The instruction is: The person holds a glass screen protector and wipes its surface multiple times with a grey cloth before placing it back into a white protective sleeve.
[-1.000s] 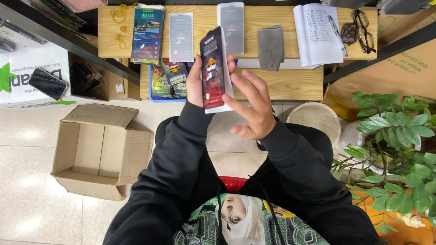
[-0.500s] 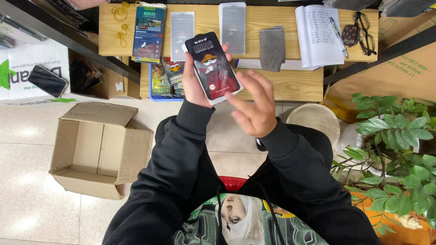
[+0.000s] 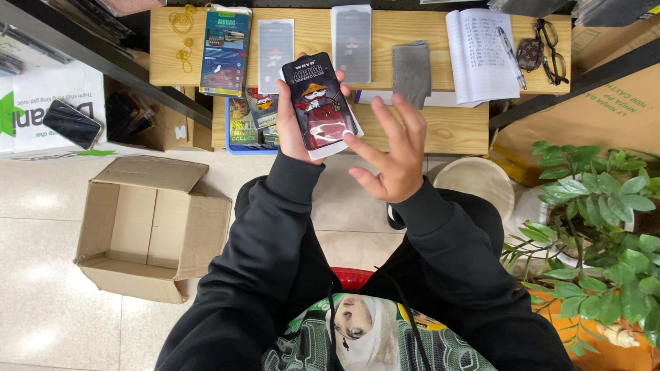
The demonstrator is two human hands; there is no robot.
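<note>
1. One black packet (image 3: 320, 103) now lies face-up in the left hand (image 3: 295, 124), turned flat since a second ago, above the near bench edge.
2. Right hand (image 3: 392, 154) has let go, fingers spread wide, empty, just right of it.
3. Left of them, an open box (image 3: 148, 227) sits on the floor.

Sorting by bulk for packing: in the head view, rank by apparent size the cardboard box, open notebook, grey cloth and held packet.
1. cardboard box
2. open notebook
3. held packet, nearer the camera, so unsure
4. grey cloth

Open notebook (image 3: 481, 55) on wooden table (image 3: 440, 130), cloth (image 3: 412, 72) left of it; cardboard box (image 3: 148, 227) on floor, left.
</note>
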